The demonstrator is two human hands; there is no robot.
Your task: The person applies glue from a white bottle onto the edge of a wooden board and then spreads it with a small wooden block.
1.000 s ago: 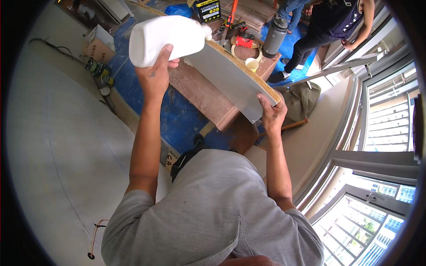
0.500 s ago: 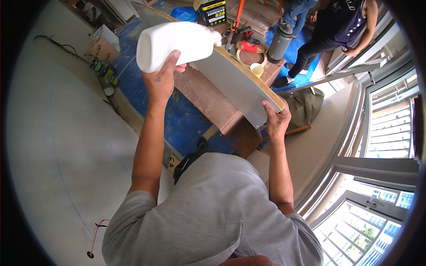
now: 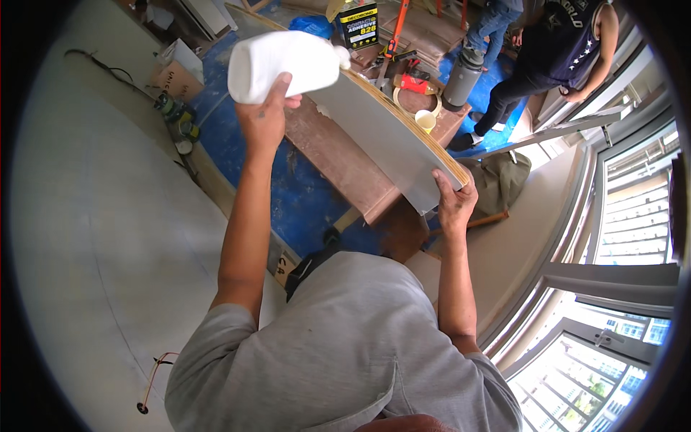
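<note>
My left hand (image 3: 265, 119) is closed around a white plastic bottle (image 3: 277, 66), tipped on its side. Its nozzle points right and meets the upper edge of a long board (image 3: 367, 137). That board stands on edge, with a grey face toward me and a bare layered wood edge (image 3: 403, 111) on top. At the near right end, my right hand (image 3: 456, 204) grips the board, thumb on the grey face and fingers behind it. Whether glue is leaving the nozzle is too small to tell.
Below the board lies a brown plank-like box (image 3: 338, 158) over blue floor sheeting (image 3: 295, 194). Beyond it are a cream cup (image 3: 425, 120), a tape roll (image 3: 404, 101), a grey flask (image 3: 463, 75) and a black-yellow can (image 3: 358, 27). Another person (image 3: 547, 50) stands at the far right.
The view has shifted slightly, so the scene sits a little lower and to the right. The bottle's nozzle has moved a little toward the far left along the board's edge. Both hands keep their hold.
</note>
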